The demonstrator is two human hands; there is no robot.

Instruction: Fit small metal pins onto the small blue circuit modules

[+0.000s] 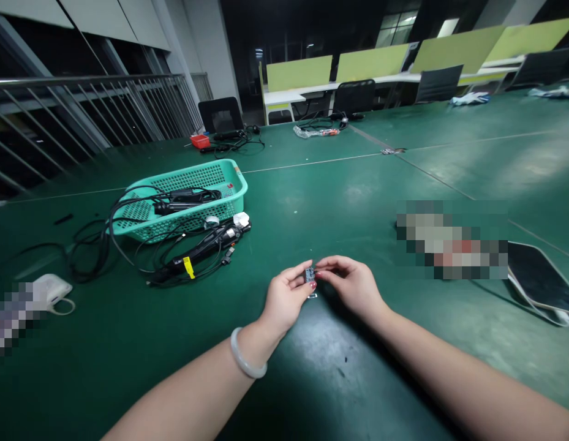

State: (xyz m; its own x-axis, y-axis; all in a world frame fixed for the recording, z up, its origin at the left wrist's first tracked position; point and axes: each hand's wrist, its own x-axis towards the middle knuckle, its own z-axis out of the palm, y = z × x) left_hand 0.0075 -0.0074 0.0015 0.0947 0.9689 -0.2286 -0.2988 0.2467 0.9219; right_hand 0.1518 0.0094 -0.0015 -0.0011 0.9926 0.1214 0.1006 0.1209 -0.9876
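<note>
Between the thumb and fingers of my left hand (284, 300) is a small dark circuit board (310, 274) with tiny light marks, held just above the green table. My right hand (357, 288) is closed in a pinch at the board's right side. Whatever lies between its fingertips is too small to make out. Just below the board, a small white-edged piece (312, 296) shows by my left thumb. A pale bangle (246, 358) circles my left wrist.
A teal basket (238, 184) with black cabled devices stands at the left. In front of it lies a black corded tool (204, 248) with a yellow tag. A phone (546, 275) with a cable lies at the right, beside a blurred-out item (454, 242). Chairs and desks stand behind.
</note>
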